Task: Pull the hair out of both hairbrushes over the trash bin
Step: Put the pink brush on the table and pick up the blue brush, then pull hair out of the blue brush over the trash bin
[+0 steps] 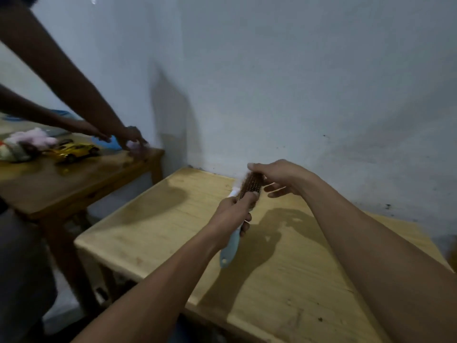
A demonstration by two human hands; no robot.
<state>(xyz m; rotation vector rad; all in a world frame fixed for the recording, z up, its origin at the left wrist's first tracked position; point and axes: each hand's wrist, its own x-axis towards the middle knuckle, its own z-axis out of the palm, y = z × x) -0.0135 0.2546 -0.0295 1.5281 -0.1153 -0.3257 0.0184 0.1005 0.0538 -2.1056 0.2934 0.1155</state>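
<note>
Gripping the handle, the left hand [232,214] holds the hairbrush [243,201] above the near table [160,233], bristles up for access. Beyond, the right hand [279,178] pinches hair [249,183] at the head. No trash bin is visible.

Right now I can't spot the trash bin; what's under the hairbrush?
Under the hairbrush, held by the left hand and right hand, is the bare light wooden table. No bin visible.
</note>
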